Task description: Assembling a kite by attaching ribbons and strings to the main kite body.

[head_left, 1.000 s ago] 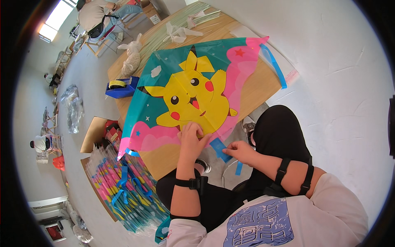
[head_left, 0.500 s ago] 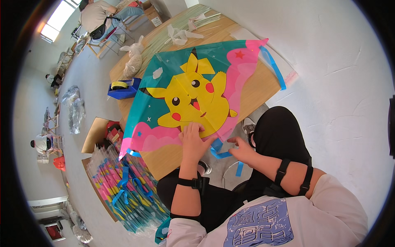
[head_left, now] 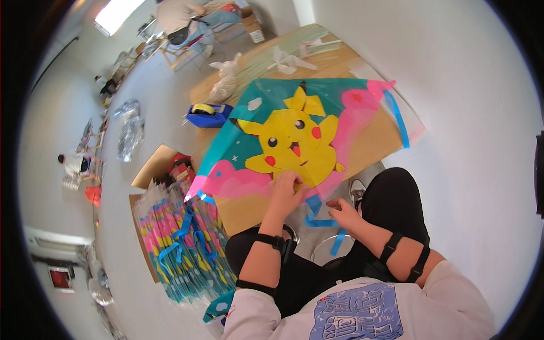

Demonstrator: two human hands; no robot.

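A diamond-like kite (head_left: pixel 255 122) in teal and pink, printed with a big yellow cartoon creature, lies spread on the wooden table. My left hand (head_left: pixel 290 190) rests on its lower part, fingers bent and apart on the yellow print. Just right of the kite's bottom corner is my right hand (head_left: pixel 343 215), its fingers apart and nothing visible in them. From that corner a blue ribbon tail (head_left: pixel 321 222) hangs over the table edge, close to my right fingertips. Another blue ribbon (head_left: pixel 398 122) trails from the right wing tip, and a short one (head_left: pixel 205 198) shows at the left tip.
A blue tape dispenser (head_left: pixel 209 118) stands left of the kite. Behind lie a clear bag (head_left: pixel 224 85), white plastic scraps (head_left: pixel 290 60) and thin pale sticks (head_left: pixel 266 63). Left of the table, a carton (head_left: pixel 137 221) holds many folded kites. A person (head_left: pixel 180 22) sits farther off.
The whole view has shifted, so the table and kite appear lower and further right. My right hand has drawn slightly away from the kite's bottom corner; my left stays on the kite.
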